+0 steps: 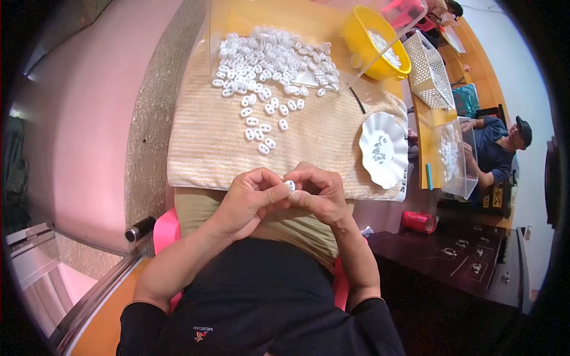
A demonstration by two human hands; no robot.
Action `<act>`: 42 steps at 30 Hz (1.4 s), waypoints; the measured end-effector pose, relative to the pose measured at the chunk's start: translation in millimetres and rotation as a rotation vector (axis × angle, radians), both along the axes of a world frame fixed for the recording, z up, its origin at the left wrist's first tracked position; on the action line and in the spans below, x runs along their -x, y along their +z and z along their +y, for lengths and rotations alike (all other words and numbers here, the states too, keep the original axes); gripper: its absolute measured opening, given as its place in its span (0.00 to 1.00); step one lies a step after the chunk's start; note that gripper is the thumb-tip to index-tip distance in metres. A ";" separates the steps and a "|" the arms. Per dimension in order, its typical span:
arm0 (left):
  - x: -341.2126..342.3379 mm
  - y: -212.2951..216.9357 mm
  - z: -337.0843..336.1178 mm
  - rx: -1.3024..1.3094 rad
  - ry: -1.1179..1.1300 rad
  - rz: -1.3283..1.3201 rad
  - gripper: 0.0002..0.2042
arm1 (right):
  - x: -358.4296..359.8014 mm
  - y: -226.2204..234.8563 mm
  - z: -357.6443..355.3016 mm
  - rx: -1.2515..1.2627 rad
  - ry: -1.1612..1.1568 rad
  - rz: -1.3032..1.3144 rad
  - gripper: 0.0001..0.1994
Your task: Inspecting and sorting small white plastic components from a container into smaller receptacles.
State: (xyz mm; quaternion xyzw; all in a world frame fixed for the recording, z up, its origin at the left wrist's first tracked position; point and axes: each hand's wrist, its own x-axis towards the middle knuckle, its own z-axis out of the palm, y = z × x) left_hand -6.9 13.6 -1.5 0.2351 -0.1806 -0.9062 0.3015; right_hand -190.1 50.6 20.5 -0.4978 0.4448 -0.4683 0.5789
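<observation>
A small white oval plastic piece is pinched between my two hands, over my lap by the table's near edge. My left hand grips it with thumb and fingertips from the left. From the right, my right hand closes thumb and forefinger on the same piece. Beyond the hands, several loose white oval pieces, each with two dark holes, lie on the striped towel. Behind these spreads a large heap of the same pieces. A white scalloped dish with small grey bits stands to the right.
A clear plastic panel rises at the far side, near a yellow basin holding white pieces. A thin black stick lies near the dish. At right are a white perforated basket, a clear bin and a seated person.
</observation>
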 end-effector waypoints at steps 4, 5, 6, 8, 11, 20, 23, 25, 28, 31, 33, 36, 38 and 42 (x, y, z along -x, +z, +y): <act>-1.8 1.0 0.5 0.007 -0.027 0.005 0.05 | 0.6 8.7 0.3 -0.137 0.065 -0.096 0.09; -2.0 1.2 0.4 0.009 -0.029 0.007 0.05 | 1.0 8.2 0.4 -0.141 0.070 -0.149 0.08; -1.7 2.0 0.2 0.011 -0.030 0.009 0.05 | 3.9 5.4 -1.4 -0.065 0.083 -0.063 0.07; 0.6 6.7 -0.4 -0.015 -0.011 0.012 0.04 | 8.8 9.5 -0.8 -0.072 0.020 -0.093 0.07; 2.0 5.3 -0.7 -0.047 0.014 0.003 0.04 | 27.5 16.9 -6.3 -0.109 -0.162 0.023 0.06; 0.8 5.5 -0.7 -0.008 0.003 -0.054 0.03 | 133.1 55.2 -82.1 0.200 -0.754 0.274 0.10; 1.7 5.9 1.7 -0.009 0.004 -0.055 0.04 | 171.9 73.7 -124.3 0.225 -0.835 0.338 0.11; 2.3 6.2 3.4 -0.015 -0.016 -0.063 0.04 | 197.6 82.5 -149.4 0.275 -0.808 0.398 0.13; 2.9 1.5 3.5 -0.003 -0.004 -0.047 0.04 | 216.7 77.8 -171.0 0.248 -0.889 0.518 0.16; 2.3 2.9 2.2 -0.008 0.002 -0.047 0.04 | 217.8 65.7 -168.9 0.257 -0.914 0.538 0.16; 1.2 4.6 0.5 -0.005 0.001 -0.050 0.04 | 215.5 60.1 -156.6 0.195 -0.835 0.530 0.14; -0.2 7.7 -0.5 0.004 -0.009 -0.074 0.04 | 209.4 50.9 -136.3 0.164 -0.757 0.593 0.12; 0.6 7.3 -0.3 0.020 0.000 -0.094 0.03 | 211.7 48.7 -118.6 0.151 -0.743 0.591 0.12; 2.0 7.1 1.3 0.017 -0.017 -0.098 0.03 | 222.0 44.5 -87.7 0.079 -0.700 0.627 0.11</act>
